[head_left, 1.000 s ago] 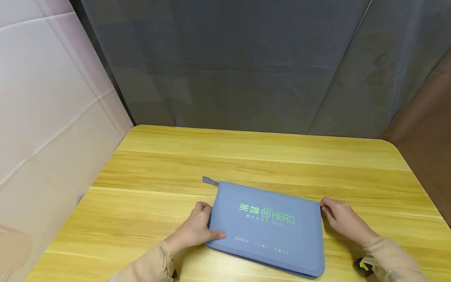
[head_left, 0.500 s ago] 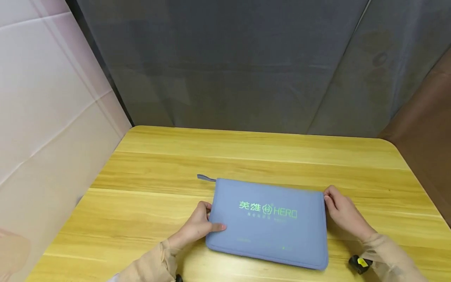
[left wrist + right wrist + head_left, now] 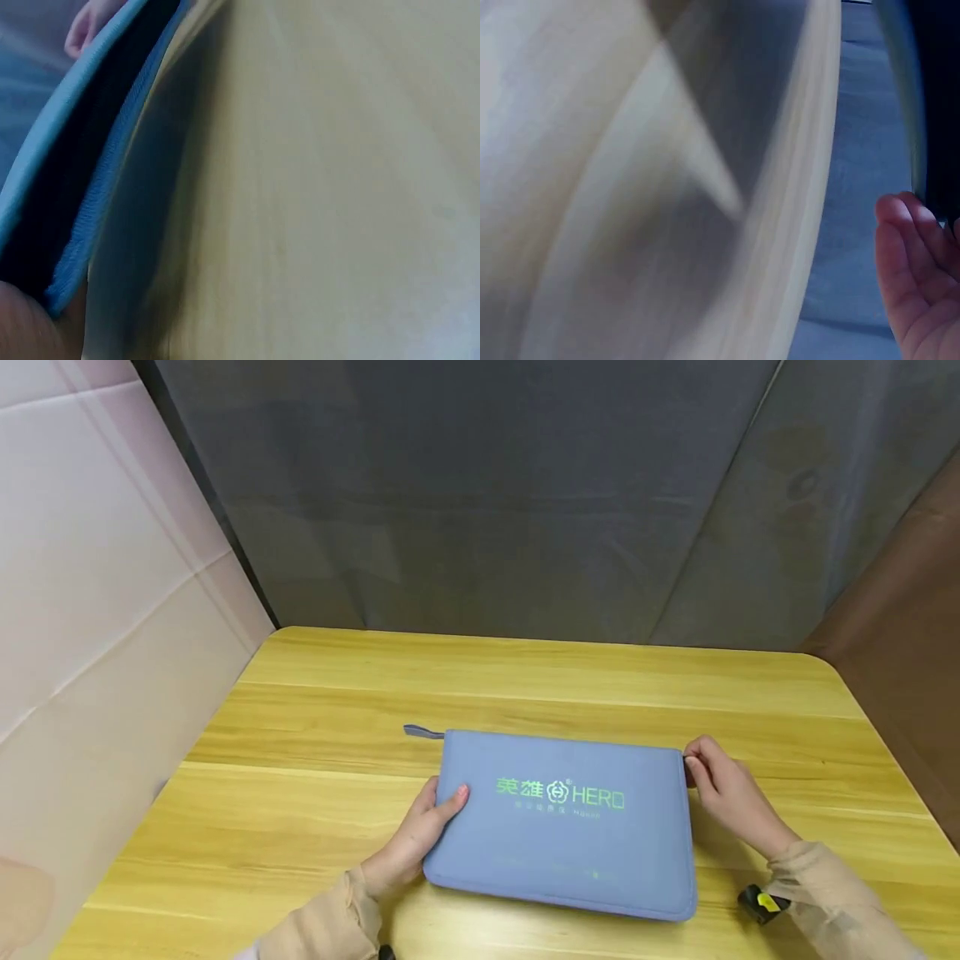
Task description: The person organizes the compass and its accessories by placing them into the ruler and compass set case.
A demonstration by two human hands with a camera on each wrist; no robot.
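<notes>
A flat blue zip case with green "HERO" lettering is held close over the table, its near side toward me. At its left edge my left hand grips it, thumb on the cover and fingers hidden beneath. My right hand pinches the far right corner with thumb and curled fingers; what exactly sits between them I cannot tell. A short strap sticks out from the far left corner. The left wrist view shows the case's side as two blue edges with a dark band between. Right fingers meet the case's dark edge in the right wrist view.
The wood-grain table extends behind and to both sides of the case. A dark grey curtain hangs along the back, a pale panel at left and a brown one at right. A black wrist device sits by the right sleeve.
The case has turned slightly counterclockwise and shifted away and a little left. My right hand has moved farther from me with its corner. My left thumb has slid up the cover.
</notes>
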